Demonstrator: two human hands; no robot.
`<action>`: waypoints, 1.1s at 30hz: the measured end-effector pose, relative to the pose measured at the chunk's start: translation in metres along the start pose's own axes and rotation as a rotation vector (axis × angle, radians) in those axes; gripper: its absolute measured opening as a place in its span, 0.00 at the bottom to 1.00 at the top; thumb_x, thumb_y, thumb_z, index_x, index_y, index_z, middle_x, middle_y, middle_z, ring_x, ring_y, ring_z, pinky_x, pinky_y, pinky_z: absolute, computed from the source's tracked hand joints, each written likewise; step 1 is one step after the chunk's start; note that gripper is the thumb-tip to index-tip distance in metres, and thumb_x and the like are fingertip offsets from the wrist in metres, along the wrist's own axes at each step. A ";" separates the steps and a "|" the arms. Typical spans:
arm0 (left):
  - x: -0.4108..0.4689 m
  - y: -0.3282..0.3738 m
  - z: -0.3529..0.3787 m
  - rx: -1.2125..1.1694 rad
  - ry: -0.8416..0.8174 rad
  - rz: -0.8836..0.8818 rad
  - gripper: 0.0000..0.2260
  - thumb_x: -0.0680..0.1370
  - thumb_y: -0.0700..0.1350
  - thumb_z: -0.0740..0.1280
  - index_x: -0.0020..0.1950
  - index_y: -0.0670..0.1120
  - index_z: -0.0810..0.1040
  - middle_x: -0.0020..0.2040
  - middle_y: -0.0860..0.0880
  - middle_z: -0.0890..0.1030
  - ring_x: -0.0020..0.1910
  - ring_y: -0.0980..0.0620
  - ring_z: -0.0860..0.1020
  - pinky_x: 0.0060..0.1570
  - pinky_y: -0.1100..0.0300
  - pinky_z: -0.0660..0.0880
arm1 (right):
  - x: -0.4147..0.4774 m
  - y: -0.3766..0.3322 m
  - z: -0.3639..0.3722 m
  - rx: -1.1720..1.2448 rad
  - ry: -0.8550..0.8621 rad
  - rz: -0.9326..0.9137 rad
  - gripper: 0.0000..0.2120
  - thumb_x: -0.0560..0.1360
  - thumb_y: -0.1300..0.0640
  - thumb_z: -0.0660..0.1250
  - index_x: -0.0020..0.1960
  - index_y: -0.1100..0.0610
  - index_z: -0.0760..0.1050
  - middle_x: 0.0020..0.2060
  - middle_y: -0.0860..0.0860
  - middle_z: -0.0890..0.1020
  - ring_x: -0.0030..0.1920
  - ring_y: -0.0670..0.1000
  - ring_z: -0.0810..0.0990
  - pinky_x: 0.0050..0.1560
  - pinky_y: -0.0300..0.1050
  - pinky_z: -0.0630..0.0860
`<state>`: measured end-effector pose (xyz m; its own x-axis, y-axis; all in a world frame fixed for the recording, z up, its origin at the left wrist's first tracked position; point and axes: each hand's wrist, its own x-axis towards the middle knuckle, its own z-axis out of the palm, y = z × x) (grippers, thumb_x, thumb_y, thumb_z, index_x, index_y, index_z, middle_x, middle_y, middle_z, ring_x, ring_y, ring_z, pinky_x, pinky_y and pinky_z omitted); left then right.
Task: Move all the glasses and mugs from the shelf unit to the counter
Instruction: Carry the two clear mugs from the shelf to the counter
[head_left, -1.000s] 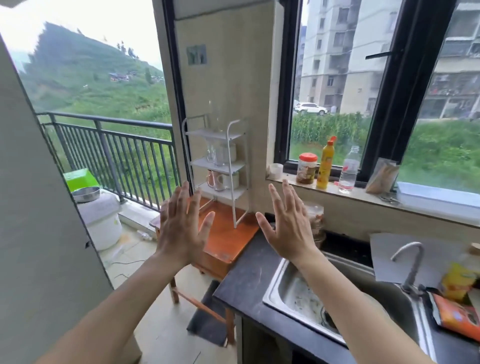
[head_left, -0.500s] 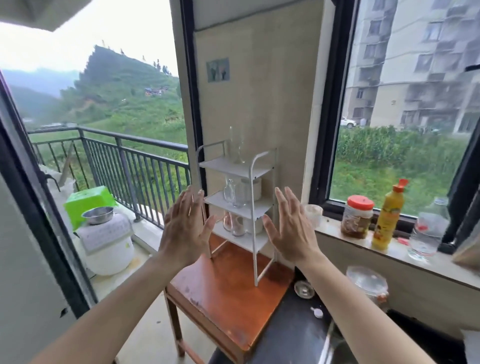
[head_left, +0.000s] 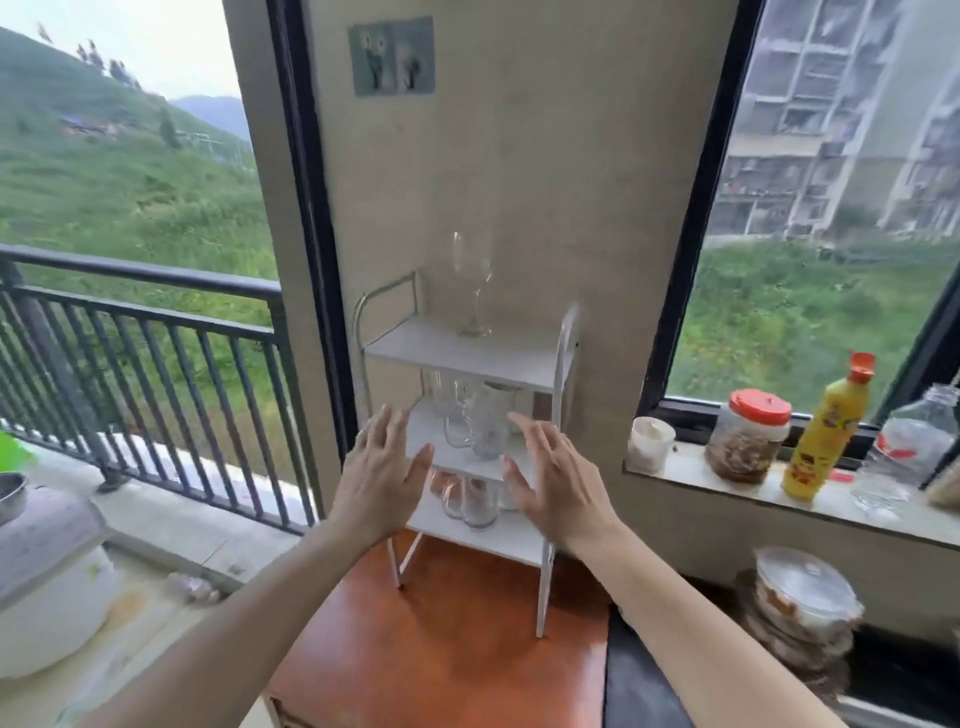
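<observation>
Both hands are empty, fingers spread: the left hand (head_left: 382, 478) and right hand (head_left: 558, 480) hang in front of the rack (head_left: 467, 358), palms turned toward each other, touching nothing. Since a second ago the view has closed in; the sink and most of the counter (head_left: 639, 691) have slid out of sight, and the rack now fills the middle, standing on the wooden table (head_left: 441, 649). That suggests the approach is nearly over and a first pick comes next. Nothing has left the rack: a wine glass (head_left: 471, 280) stands on the top shelf, a glass mug (head_left: 480, 431) with other glassware behind it on the middle shelf, and more glasses (head_left: 470, 501) on the bottom, partly hidden by the hands. Earlier the hands were raised well short of the rack; now they frame its lower shelves.
</observation>
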<state>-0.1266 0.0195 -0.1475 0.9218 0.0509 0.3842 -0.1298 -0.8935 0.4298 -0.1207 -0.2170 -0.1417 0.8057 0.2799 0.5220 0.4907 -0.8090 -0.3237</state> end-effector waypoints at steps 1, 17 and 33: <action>0.011 -0.012 0.002 -0.014 -0.029 0.019 0.32 0.81 0.62 0.51 0.81 0.46 0.53 0.81 0.43 0.54 0.80 0.44 0.52 0.76 0.45 0.55 | 0.010 -0.007 0.010 -0.007 -0.033 0.037 0.28 0.81 0.44 0.58 0.79 0.49 0.58 0.67 0.52 0.75 0.63 0.56 0.78 0.51 0.54 0.80; 0.121 -0.032 0.043 -0.741 -0.247 -0.166 0.19 0.83 0.55 0.57 0.72 0.49 0.70 0.68 0.48 0.76 0.65 0.47 0.75 0.67 0.46 0.71 | 0.081 -0.013 0.058 -0.128 -0.186 0.412 0.26 0.80 0.40 0.61 0.73 0.49 0.58 0.58 0.57 0.74 0.53 0.62 0.81 0.50 0.56 0.81; 0.146 -0.040 0.055 -0.783 -0.190 -0.329 0.17 0.82 0.53 0.61 0.62 0.41 0.72 0.45 0.49 0.76 0.41 0.51 0.74 0.40 0.57 0.72 | 0.072 -0.014 0.082 0.187 -0.058 0.402 0.32 0.82 0.54 0.59 0.80 0.44 0.46 0.79 0.55 0.56 0.71 0.61 0.70 0.59 0.55 0.72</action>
<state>0.0327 0.0379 -0.1532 0.9930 0.1148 0.0284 0.0048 -0.2792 0.9602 -0.0422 -0.1427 -0.1644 0.9595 -0.0046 0.2818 0.1819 -0.7536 -0.6317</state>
